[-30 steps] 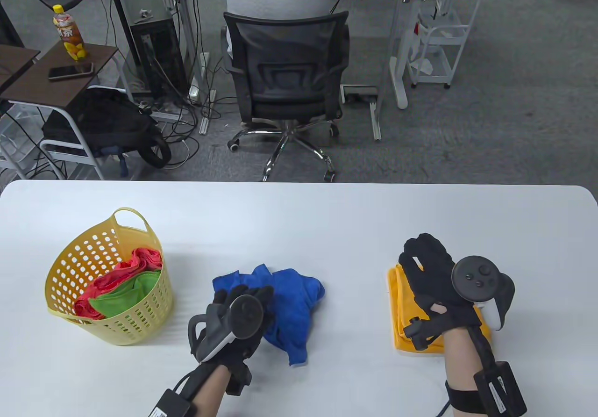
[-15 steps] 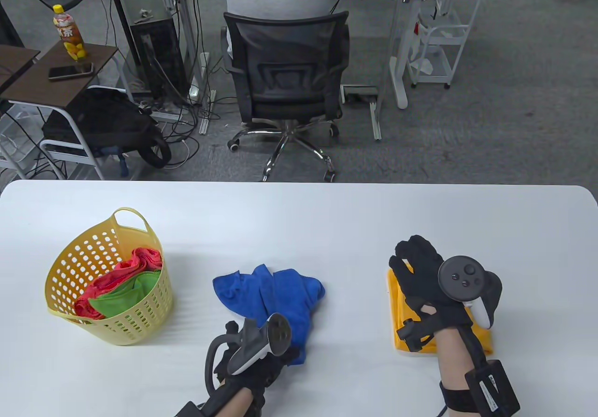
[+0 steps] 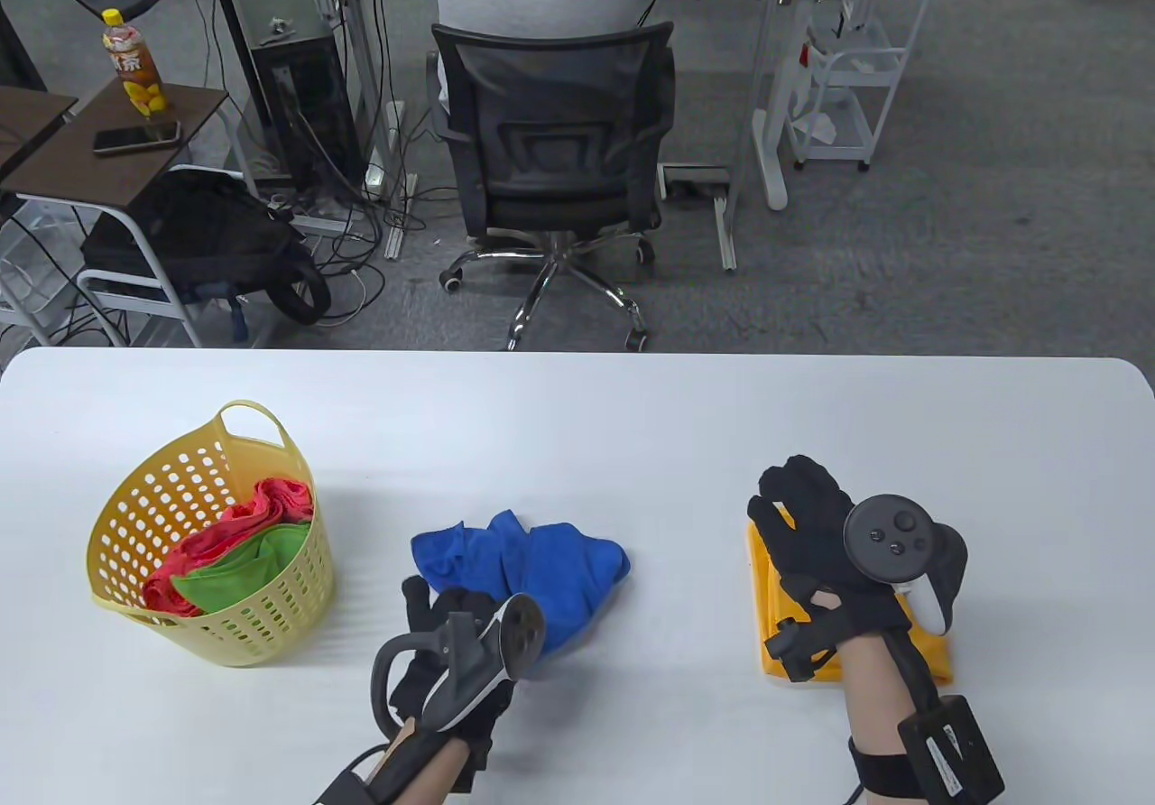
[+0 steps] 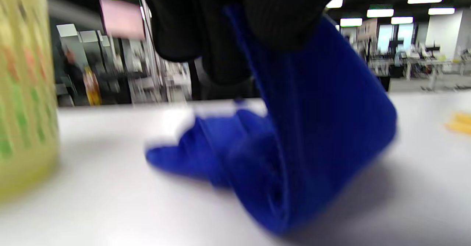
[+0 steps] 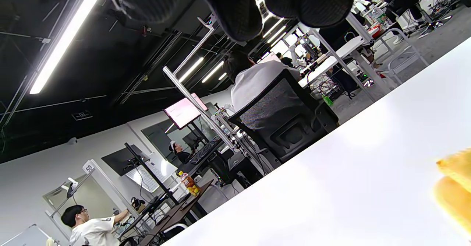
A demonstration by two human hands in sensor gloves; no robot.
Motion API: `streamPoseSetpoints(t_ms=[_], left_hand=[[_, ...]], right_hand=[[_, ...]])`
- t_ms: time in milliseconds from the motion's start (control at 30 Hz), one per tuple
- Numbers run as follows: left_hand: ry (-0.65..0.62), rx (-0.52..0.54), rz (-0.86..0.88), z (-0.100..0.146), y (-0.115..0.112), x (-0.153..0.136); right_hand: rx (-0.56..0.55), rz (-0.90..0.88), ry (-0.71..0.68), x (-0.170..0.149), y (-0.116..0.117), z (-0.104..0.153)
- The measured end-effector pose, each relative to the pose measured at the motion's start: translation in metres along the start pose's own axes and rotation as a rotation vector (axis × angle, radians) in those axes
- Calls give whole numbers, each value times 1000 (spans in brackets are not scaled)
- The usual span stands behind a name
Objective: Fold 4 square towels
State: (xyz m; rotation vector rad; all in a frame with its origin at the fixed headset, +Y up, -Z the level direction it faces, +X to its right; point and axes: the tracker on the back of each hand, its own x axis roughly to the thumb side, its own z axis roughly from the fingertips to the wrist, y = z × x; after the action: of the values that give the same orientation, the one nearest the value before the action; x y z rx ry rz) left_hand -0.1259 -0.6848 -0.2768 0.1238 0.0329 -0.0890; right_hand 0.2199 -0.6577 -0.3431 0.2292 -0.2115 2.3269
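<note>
A crumpled blue towel (image 3: pixel 532 561) lies on the white table (image 3: pixel 632 417) in the middle front. My left hand (image 3: pixel 451 624) grips its near edge and holds it lifted off the table, as the left wrist view shows the blue towel (image 4: pixel 312 128) hanging from my fingers (image 4: pixel 228 28). A folded yellow towel (image 3: pixel 920 643) lies at the right. My right hand (image 3: pixel 803 516) is over it with fingers spread, and I cannot tell if it touches. The yellow towel's corner shows in the right wrist view (image 5: pixel 454 187).
A yellow basket (image 3: pixel 212 539) at the left holds a red towel (image 3: pixel 262 516) and a green towel (image 3: pixel 244 570). An office chair (image 3: pixel 555 155) with a seated person stands beyond the table's far edge.
My left hand pulled back toward me along the blue towel, took hold of its near edge and lifted it up and left. My right hand shifted slightly left over the yellow towel.
</note>
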Motion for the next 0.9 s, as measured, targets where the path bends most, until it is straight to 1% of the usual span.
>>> streamPoseSetpoints(t_ms=[33, 67, 100, 133, 167, 200, 233, 333, 400, 467, 533, 600, 633, 700, 767, 900], left_hand=[[-10, 62, -42, -1, 19, -2], [-6, 118, -74, -1, 33, -2], [-14, 197, -137, 0, 53, -1], [-23, 240, -192, -1, 68, 0], [-27, 316, -261, 0, 90, 3], [-28, 368, -293, 0, 103, 5], [-38, 437, -344, 1, 124, 8], [-38, 625, -427, 4, 170, 15], [-42, 732, -456, 8, 196, 18], [-32, 779, -422, 11, 215, 19], [-39, 770, -361, 14, 228, 17], [-47, 755, -257, 14, 235, 14], [-50, 740, -211, 14, 237, 12], [-48, 742, -191, 15, 239, 11], [-53, 757, -186, 18, 242, 10], [-59, 782, -155, 28, 252, 10]], right_hand=[[6, 1, -3, 1, 1, 0], [15, 3, -7, 2, 3, 0], [23, 6, -12, 3, 5, 0], [29, 8, -15, 4, 6, 0], [37, 9, -21, 6, 8, 0], [40, 8, -26, 7, 8, 0], [43, 7, -34, 9, 9, 0], [49, -2, -54, 14, 9, 2], [58, -10, -76, 19, 10, 4], [70, -22, -101, 24, 10, 6], [89, -38, -134, 30, 10, 8], [117, -58, -170, 35, 10, 10], [160, -56, -208, 39, 12, 10], [228, -17, -232, 42, 16, 10], [292, 27, -239, 39, 27, 7], [461, 50, -222, 23, 56, -2]])
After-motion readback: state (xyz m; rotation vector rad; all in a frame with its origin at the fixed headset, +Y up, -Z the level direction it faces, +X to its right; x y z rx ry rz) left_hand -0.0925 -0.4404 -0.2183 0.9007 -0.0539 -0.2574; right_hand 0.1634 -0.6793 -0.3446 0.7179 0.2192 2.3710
